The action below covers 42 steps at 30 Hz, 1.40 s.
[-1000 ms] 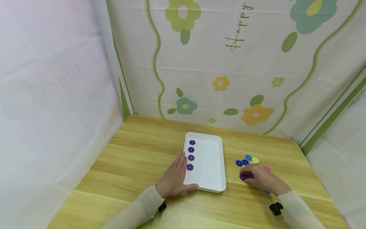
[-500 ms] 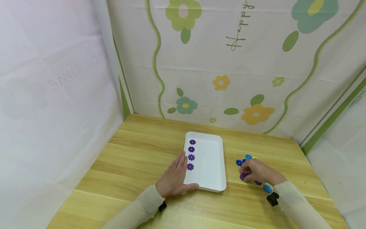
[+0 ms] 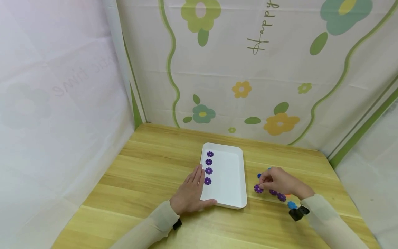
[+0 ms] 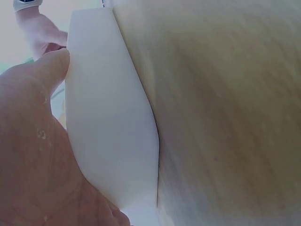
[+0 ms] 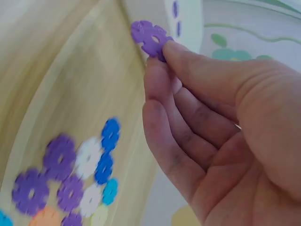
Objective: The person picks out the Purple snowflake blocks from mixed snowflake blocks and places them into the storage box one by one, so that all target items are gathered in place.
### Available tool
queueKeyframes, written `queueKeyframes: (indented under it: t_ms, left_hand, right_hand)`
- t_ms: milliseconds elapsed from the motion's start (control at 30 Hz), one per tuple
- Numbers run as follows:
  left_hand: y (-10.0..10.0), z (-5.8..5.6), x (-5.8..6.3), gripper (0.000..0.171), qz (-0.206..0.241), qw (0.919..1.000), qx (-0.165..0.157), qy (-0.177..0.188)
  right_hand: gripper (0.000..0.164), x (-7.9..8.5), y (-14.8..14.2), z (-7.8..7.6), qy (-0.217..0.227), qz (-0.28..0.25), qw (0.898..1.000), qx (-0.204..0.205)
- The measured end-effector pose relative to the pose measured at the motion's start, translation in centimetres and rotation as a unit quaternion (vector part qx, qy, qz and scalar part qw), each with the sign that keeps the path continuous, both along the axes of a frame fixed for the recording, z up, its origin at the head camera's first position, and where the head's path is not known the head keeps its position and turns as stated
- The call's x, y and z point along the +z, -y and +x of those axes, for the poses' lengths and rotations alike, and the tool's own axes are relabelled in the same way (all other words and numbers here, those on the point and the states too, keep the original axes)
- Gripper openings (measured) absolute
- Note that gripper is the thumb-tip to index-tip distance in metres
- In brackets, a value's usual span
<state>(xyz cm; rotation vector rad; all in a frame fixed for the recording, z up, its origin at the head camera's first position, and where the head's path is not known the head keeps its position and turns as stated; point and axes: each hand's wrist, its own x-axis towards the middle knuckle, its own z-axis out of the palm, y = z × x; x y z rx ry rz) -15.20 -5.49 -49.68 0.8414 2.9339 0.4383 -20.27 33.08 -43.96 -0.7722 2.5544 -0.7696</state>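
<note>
A purple snowflake disc is pinched between the thumb and index finger of my right hand, raised above the table beside a loose cluster of discs. My left hand lies along the near left corner of a white tray, fingers straight along its left wall and thumb at the front rim. In the left wrist view the tray's outer wall stands on the wood next to that hand. Inside the tray, several purple discs form a column down the left side.
Loose discs lie right of the tray: purple discs, white discs, dark blue discs, a light blue disc and an orange one. A printed cloth rises behind the wooden table, with white cloth at both sides.
My right hand has lifted a purple disc from the cluster and moved slightly up and left, uncovering other purple discs. My left hand stays on the tray.
</note>
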Motion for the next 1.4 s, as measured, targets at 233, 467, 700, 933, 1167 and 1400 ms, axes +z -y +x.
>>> queueKeyframes:
  t_ms: [233,467,700,933,1167,1400]
  left_hand:
    - [0.0,0.0,-0.2,0.118,-0.008,1.0000,-0.001,0.000]
    - [-0.1,-0.1,-0.1,0.119,-0.017,0.9998,0.008,0.005]
    - [-0.1,0.0,-0.2,0.120,-0.020,0.9998,0.008,0.002]
    - [-0.2,0.0,-0.4,0.119,-0.014,0.9999,0.000,-0.009]
    - [-0.2,-0.2,-0.9,0.120,-0.002,0.9997,-0.006,-0.022]
    - [-0.1,-0.4,-1.7,0.121,0.003,0.9994,-0.004,-0.036]
  right_hand:
    - [0.012,1.4,2.9,0.3,0.055,-0.053,0.997,-0.011]
    - [0.013,0.9,6.9,0.3,0.102,-0.094,0.990,-0.025]
    - [0.012,-0.6,10.8,-0.3,0.100,-0.084,0.991,-0.024]
    - [0.010,-2.0,14.4,-0.7,0.106,-0.091,0.990,-0.028]
    - [0.009,-3.1,16.8,-0.9,0.094,-0.084,0.991,-0.036]
    - [0.009,-4.3,17.9,-0.9,0.079,-0.076,0.993,-0.036]
